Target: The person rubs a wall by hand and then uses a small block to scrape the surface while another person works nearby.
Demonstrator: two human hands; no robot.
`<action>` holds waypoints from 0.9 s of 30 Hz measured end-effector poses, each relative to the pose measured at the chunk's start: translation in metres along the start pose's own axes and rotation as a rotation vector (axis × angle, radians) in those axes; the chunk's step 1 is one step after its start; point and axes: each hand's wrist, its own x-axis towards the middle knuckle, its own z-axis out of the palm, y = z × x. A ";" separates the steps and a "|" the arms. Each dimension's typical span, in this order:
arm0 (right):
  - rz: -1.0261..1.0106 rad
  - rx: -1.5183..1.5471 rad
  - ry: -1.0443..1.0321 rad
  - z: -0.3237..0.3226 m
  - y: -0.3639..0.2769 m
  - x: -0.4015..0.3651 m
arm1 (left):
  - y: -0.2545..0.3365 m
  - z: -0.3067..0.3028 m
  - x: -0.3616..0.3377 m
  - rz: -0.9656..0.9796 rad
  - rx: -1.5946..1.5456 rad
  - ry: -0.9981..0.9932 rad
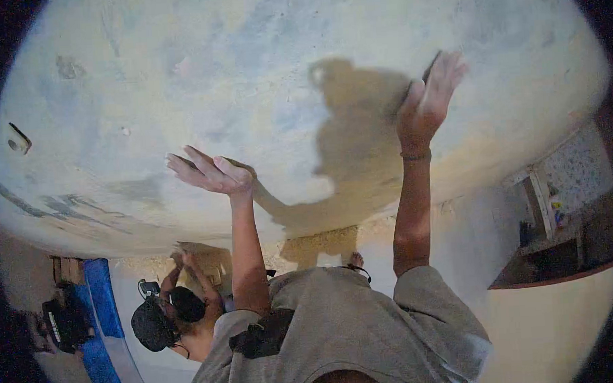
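Observation:
My left hand (213, 173) lies near the mottled pale wall (247, 78), its fingers stretched out toward the left and holding nothing. Higher up and further right, my right hand (433, 93) reaches along the same wall, fingers extended and a little blurred by motion, with nothing in them. A thin dark bracelet (415, 155) circles the right wrist. Between the two hands falls a large brown shadow (358, 121) of my head and arms. Below both arms shows my grey shirt (353, 319), with a black object (261, 335) on its left side.
At lower left, another person in a black cap (153, 324) has both hands (184, 257) raised by the wall's lower edge. A small metal fitting (19, 138) juts from the wall at far left. Blue cloth (101, 303) lies beyond that person; a shelf (555, 245) stands at right.

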 end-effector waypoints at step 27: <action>-0.150 -0.118 0.081 0.022 -0.012 0.011 | 0.003 0.000 -0.016 0.114 -0.016 0.011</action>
